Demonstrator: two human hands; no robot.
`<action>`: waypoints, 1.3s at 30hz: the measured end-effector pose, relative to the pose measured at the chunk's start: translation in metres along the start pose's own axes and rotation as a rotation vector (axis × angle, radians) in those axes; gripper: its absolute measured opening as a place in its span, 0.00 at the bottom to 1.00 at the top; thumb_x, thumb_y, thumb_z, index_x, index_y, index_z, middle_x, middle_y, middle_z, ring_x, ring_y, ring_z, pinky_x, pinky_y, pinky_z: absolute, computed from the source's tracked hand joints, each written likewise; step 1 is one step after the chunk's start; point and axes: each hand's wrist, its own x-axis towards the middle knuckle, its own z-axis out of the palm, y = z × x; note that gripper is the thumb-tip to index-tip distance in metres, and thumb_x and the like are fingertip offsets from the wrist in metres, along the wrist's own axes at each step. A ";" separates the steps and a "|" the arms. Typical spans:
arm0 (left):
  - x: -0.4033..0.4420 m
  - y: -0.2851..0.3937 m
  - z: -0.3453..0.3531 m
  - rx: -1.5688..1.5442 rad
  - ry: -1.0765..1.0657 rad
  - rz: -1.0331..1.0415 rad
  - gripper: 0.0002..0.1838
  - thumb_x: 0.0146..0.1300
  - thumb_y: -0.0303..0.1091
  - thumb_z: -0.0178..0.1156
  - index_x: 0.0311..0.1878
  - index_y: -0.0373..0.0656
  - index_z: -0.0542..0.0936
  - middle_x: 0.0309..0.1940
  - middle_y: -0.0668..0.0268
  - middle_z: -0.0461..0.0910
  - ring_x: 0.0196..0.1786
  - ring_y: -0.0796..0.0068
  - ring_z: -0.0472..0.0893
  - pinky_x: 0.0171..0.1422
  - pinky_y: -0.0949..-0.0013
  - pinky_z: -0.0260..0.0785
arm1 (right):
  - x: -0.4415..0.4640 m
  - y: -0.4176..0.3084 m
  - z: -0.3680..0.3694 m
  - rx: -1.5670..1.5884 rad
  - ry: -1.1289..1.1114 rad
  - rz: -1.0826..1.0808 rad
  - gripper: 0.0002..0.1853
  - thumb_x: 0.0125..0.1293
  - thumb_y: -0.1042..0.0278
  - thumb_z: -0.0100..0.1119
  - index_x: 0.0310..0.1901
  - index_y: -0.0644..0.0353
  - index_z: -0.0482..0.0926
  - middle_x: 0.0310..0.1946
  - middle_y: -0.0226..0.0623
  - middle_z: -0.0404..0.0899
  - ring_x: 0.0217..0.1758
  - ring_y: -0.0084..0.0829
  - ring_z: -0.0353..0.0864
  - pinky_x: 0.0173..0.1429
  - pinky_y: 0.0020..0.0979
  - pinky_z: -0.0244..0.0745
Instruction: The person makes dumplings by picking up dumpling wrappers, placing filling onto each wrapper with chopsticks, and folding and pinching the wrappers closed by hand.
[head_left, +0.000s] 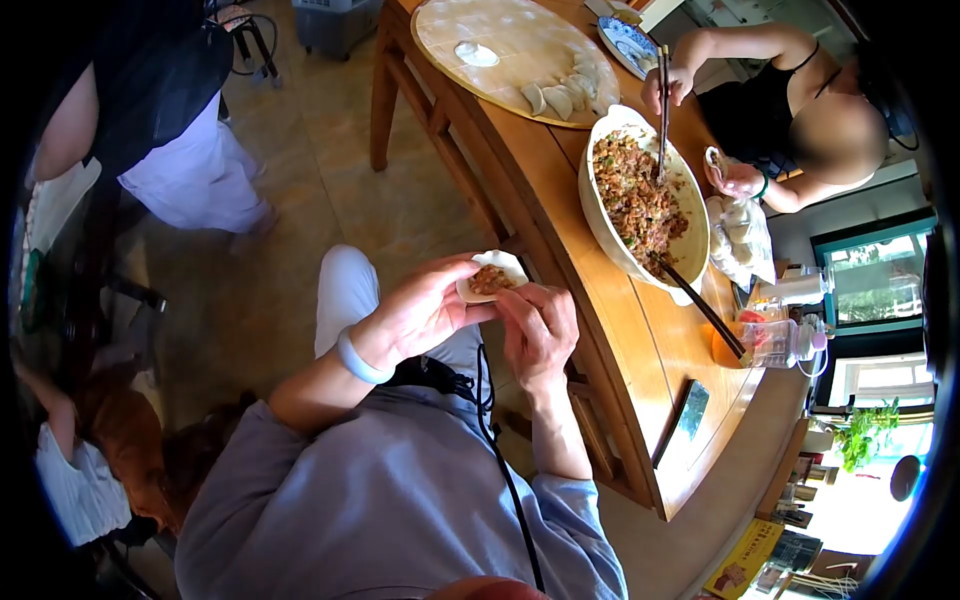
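My left hand [425, 302], with a pale band on its wrist, cups a round dumpling wrapper [513, 266] over my lap, beside the table. A lump of minced filling [489, 281] lies on the wrapper, which is unsealed. The fingers of my right hand [540, 328] pinch its near right edge. Beyond my hands, on the table, stands a large white bowl [625, 120] of the same filling [640, 195]. Dark chopsticks [712, 318] rest in the bowl, their handles pointing towards the lower right.
Across the wooden table [640, 345], another person's hand [668, 90] works chopsticks in the bowl; the other holds a filled wrapper [714, 160]. A round board [510, 50] bears several dumplings [555, 98]. A bag [740, 235], bottle [770, 343] and phone [688, 410] lie right. People stand left.
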 end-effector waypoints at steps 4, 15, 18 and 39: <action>-0.002 -0.007 -0.004 0.113 0.018 0.051 0.16 0.69 0.33 0.43 0.55 0.36 0.70 0.52 0.60 0.73 0.55 0.71 0.73 0.58 0.62 0.69 | 0.004 0.004 -0.002 0.011 -0.032 -0.013 0.15 0.40 0.80 0.61 0.34 0.57 0.78 0.32 0.32 0.75 0.34 0.33 0.74 0.38 0.32 0.69; -0.001 -0.011 0.004 0.287 -0.038 0.083 0.17 0.68 0.30 0.43 0.57 0.33 0.68 0.51 0.60 0.73 0.54 0.71 0.74 0.60 0.62 0.69 | 0.033 0.011 -0.026 0.303 -0.290 0.295 0.06 0.48 0.78 0.62 0.31 0.61 0.79 0.37 0.38 0.79 0.44 0.38 0.76 0.46 0.34 0.72; 0.004 -0.011 0.002 0.257 -0.063 0.029 0.16 0.68 0.29 0.43 0.56 0.33 0.69 0.50 0.60 0.74 0.53 0.71 0.74 0.60 0.62 0.68 | 0.031 0.015 -0.027 0.344 -0.276 0.287 0.07 0.48 0.78 0.62 0.31 0.60 0.80 0.34 0.36 0.80 0.42 0.37 0.77 0.46 0.33 0.71; -0.056 0.023 -0.013 0.219 0.149 -0.079 0.18 0.65 0.23 0.38 0.55 0.23 0.66 0.53 0.46 0.70 0.59 0.54 0.70 0.66 0.66 0.63 | 0.011 -0.002 -0.061 1.522 -0.383 0.258 0.44 0.56 0.35 0.52 0.59 0.72 0.64 0.60 0.53 0.64 0.66 0.43 0.60 0.69 0.41 0.50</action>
